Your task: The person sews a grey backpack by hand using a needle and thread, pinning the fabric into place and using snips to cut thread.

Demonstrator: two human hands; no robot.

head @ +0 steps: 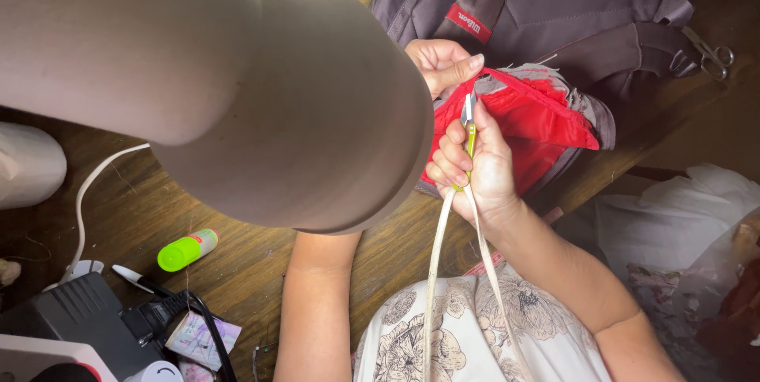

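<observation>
While your right hand (473, 167) is curled around a small yellow-green snipper (469, 133), its metal tip points up at the red lining (538, 125) just above your knuckles. A pale cord (434, 271) loops from that fist down over your flowered dress (467, 334). Just beyond the tip, your left hand (443, 64) pinches the edge of the lining, thumb pressed flat along the fold; its forearm runs back under a big beige lampshade (237, 89) that hides most of the wrist. The lining belongs to a grey bag (554, 10), which lies on the wooden bench (142, 208) past both hands, with a red label near your left hand. Far to the right of the bag, scissors (712, 56) lie on the bench. Well to the left of your left arm sit a green glue stick (186, 250), a pen (134, 277) and a black plug (158, 315). White cloth (673, 224) is heaped to the right of your right arm.
</observation>
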